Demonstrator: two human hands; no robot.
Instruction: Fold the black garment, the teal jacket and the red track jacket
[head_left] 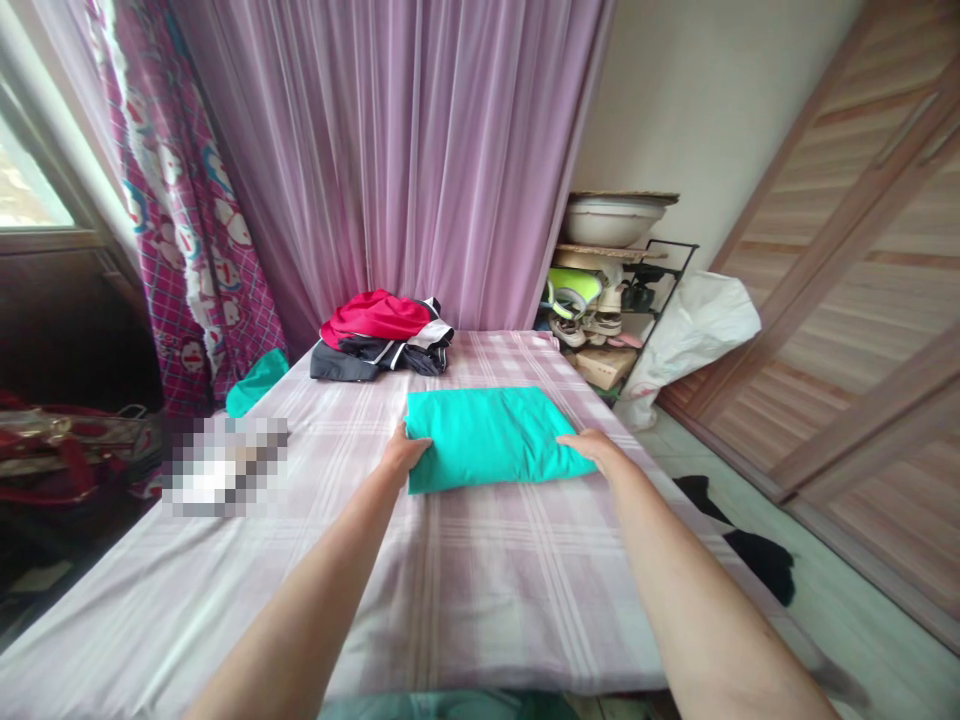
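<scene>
A folded teal cloth (491, 432) lies flat on the pale checked bed sheet (465, 590) in the middle of the view. My left hand (403, 451) grips its near left edge, fingers closed on the fabric. My right hand (594, 446) rests on its near right corner, fingers pressed onto the cloth. Both forearms reach in from the bottom of the view.
A heap of red, black and white clothes (382, 335) lies at the far end of the bed. Another teal cloth (256, 384) sits at the left edge. Behind hang pink curtains (420, 150). A shoe rack (611, 300), white bag (694, 330), wooden wardrobe (862, 300) and dark clothes on the floor (757, 555) are right.
</scene>
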